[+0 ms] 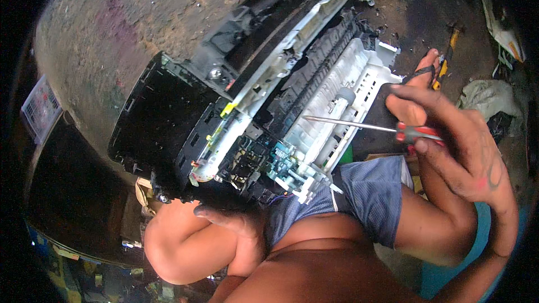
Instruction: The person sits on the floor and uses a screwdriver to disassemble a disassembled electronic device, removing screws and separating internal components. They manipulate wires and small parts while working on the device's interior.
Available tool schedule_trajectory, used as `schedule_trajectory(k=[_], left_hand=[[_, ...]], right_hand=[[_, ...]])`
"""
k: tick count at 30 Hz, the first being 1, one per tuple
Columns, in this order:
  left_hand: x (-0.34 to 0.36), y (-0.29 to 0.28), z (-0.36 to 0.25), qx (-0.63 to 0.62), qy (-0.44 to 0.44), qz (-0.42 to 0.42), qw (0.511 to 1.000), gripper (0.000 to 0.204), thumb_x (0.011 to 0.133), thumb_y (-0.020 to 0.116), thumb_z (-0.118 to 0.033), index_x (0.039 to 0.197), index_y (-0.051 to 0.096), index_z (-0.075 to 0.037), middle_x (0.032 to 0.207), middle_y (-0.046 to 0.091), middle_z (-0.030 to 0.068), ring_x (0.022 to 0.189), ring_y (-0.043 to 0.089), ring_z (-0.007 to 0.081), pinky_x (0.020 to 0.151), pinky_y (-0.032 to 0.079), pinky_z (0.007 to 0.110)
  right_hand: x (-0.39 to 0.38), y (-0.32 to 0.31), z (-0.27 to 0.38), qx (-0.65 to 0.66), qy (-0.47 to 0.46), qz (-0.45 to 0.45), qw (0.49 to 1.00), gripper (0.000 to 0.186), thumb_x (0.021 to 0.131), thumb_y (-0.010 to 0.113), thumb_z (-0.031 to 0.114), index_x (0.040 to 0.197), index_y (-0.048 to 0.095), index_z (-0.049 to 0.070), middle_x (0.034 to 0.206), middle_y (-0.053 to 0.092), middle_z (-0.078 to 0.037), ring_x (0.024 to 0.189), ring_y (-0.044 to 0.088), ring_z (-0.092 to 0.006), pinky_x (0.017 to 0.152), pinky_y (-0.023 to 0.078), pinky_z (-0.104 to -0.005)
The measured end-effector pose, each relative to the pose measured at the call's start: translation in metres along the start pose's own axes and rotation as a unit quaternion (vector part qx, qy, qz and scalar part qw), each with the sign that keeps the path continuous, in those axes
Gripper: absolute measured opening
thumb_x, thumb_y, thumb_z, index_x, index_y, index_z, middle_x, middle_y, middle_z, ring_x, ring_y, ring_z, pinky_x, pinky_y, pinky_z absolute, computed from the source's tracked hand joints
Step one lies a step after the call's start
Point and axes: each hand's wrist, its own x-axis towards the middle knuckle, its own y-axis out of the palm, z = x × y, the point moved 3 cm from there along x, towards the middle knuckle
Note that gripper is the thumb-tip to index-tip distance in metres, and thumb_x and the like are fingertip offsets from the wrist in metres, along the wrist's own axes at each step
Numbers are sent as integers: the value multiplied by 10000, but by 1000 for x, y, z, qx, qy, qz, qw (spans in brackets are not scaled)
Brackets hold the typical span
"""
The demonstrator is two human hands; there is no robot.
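A partly taken-apart printer (pixel 292 95) lies tilted across my lap, its black casing and inner parts laid bare. A white frame with a roller (pixel 337 106) fills its right side, and a pale metal rail (pixel 269 76) runs along its middle. Small gears and a light plastic mechanism (pixel 297 171) sit at its near end. My left hand (pixel 238 224) is against the printer's near edge, most of its fingers hidden by the casing. In my right hand (pixel 474 151) is a screwdriver (pixel 418 133) with a red and grey handle; its shaft points left over the white frame.
A rough, rounded stone-like surface (pixel 129 28) rises behind the printer. Beyond my sandalled foot (pixel 424 70) lies a yellow-and-black tool (pixel 449 56) on the dirty floor. A crumpled pale bag (pixel 488 98) is at the right, and a white basket (pixel 42 109) stands far left.
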Motion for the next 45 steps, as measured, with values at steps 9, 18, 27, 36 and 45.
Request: schedule_trajectory(k=[9, 18, 27, 36, 45], left_hand=[[17, -2, 36, -72, 17, 122, 990, 344, 776, 618, -295, 707, 683, 36, 731, 681, 162, 688, 659, 267, 658, 509, 343], [21, -3, 35, -78, -25, 166, 983, 435, 726, 647, -403, 703, 679, 30, 732, 675, 151, 677, 645, 256, 648, 500, 328], [22, -2, 37, -93, -72, 192, 974, 536, 677, 677, -512, 700, 676, 24, 732, 668, 140, 666, 632, 244, 639, 491, 314], [39, -5, 52, -115, -15, 293, 949, 688, 691, 608, -659, 893, 603, -2, 908, 603, 127, 809, 576, 253, 754, 446, 342], [39, 0, 53, -163, -3, 244, 956, 754, 772, 504, -704, 1113, 511, -32, 1126, 528, 111, 999, 518, 263, 903, 387, 377]], right_hand=[[22, 13, 51, -2, 50, 167, 985, 456, 870, 585, 59, 1324, 610, 23, 832, 677, -182, 721, 677, -319, 687, 510, -374], [0, 16, 35, -39, -108, 70, 991, 403, 857, 561, 25, 1250, 633, -29, 783, 636, -212, 783, 675, -335, 927, 466, -477], [0, 40, 29, -49, -115, 10, 992, 340, 857, 586, 57, 1183, 648, -21, 777, 627, -196, 769, 657, -339, 963, 433, -555], [-5, 41, 23, -24, -100, -15, 995, 287, 859, 612, 91, 1121, 660, -15, 761, 615, -172, 740, 640, -334, 953, 421, -609], [-7, 42, 27, -43, -118, -14, 992, 242, 861, 637, 124, 1059, 672, -9, 746, 602, -148, 711, 622, -328, 944, 409, -662]])
